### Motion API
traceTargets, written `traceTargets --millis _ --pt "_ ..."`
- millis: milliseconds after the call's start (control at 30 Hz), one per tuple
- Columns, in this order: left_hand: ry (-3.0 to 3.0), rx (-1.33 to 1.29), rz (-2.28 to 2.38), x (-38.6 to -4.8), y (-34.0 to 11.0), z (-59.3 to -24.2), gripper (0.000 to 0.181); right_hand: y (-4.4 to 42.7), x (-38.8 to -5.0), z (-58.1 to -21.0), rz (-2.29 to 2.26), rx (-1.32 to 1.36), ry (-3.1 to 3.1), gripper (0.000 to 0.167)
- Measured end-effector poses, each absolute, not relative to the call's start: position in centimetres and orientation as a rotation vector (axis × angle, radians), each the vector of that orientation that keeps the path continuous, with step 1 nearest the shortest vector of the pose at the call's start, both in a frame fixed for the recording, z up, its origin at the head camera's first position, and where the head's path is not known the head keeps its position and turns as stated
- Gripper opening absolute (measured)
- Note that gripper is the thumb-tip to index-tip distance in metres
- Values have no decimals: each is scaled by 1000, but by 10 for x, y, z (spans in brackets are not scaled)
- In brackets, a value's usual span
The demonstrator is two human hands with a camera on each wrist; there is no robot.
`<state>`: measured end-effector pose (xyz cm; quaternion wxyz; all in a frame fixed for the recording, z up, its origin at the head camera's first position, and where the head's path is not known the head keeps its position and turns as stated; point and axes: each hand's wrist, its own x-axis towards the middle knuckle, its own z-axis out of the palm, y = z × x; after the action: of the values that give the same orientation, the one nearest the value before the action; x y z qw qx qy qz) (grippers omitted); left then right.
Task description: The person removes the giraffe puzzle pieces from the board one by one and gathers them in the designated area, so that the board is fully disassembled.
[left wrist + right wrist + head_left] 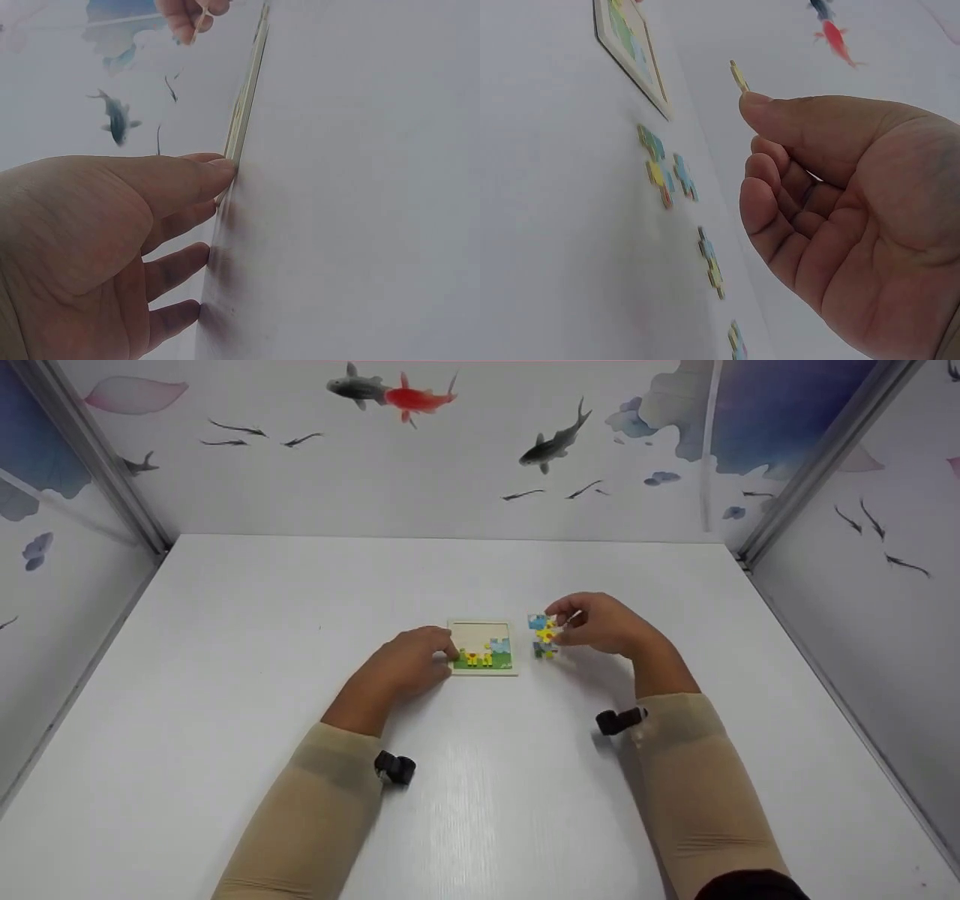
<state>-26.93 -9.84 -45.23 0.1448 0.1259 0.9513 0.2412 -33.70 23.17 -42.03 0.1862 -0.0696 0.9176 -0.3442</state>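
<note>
A small square jigsaw tray (pixel 480 633) with a pale wooden rim lies mid-table. Its lower part holds fitted green, yellow and light blue pieces; bare wood shows above. My left hand (pixel 409 660) grips the tray's near left corner, the thumb (pixel 217 171) against its edge in the left wrist view. To the right of the tray, my right hand (pixel 604 624) is raised over the loose pieces. Between thumb and forefinger it pinches a thin jigsaw piece (pixel 739 75), seen nearly edge-on; its printed face is mostly hidden.
Several loose jigsaw pieces (pixel 545 649) lie on the white table (pixel 480 780) just right of the tray. In the right wrist view, a yellow piece (pixel 657 174) and a blue piece (pixel 684 178) sit near each other. A wall with painted fish (pixel 555 446) closes off the back.
</note>
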Motion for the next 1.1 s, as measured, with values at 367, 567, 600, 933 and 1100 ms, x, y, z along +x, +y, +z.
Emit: traceTargets --millis 367,567,600,933,1100 --pt "2715 372 712 -270 -99 -451 32 273 -337 -427 -928 -131 2594 44" --pt "2718 371 731 -269 -99 -452 31 281 -338 -434 -904 -118 2565 43" --pt "2718 374 732 -270 -99 -452 31 282 -338 -434 -898 -122 2560 43" --pt "2727 376 706 -270 -99 -451 33 286 -340 -441 -829 -139 2578 41" --pt "2728 360 720 -270 -99 -452 32 286 -341 -442 -824 -143 2582 42"
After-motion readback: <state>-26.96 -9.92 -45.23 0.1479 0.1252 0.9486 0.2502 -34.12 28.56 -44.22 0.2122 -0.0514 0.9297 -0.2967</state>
